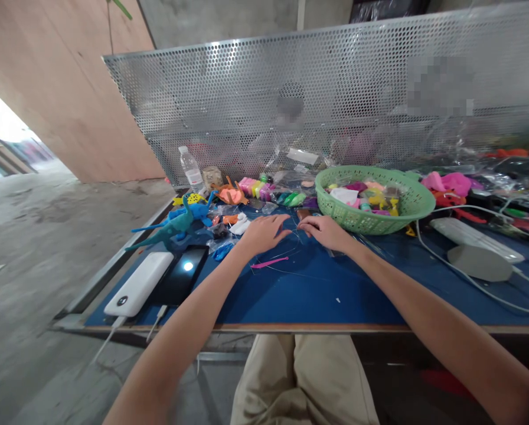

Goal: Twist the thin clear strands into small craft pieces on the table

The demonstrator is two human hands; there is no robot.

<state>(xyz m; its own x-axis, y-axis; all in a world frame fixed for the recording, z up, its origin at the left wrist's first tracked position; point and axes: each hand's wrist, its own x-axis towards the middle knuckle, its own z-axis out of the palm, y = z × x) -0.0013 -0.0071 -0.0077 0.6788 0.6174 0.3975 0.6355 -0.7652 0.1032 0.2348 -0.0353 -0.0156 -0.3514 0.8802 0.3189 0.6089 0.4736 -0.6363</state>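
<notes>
My left hand (267, 234) is over the middle of the blue table, thumb and fingers apart, with nothing clearly visible between them. Close to its right, my right hand (324, 231) has its fingers pinched together near some thin clear thread; what they hold is too small to name. A small gap separates the two hands. Below my left hand a pink strip (270, 263) lies flat, with fine threads around it. A brown object (306, 215) shows just behind my right fingertips.
A green basket (375, 219) of colourful pieces stands right of my hands. Blue toy dinosaurs (182, 223), a white power bank (139, 284) and a black phone (182, 277) lie left. A bottle (192, 171) stands by the perforated metal panel (247, 88). A cable (441, 254) curls at right.
</notes>
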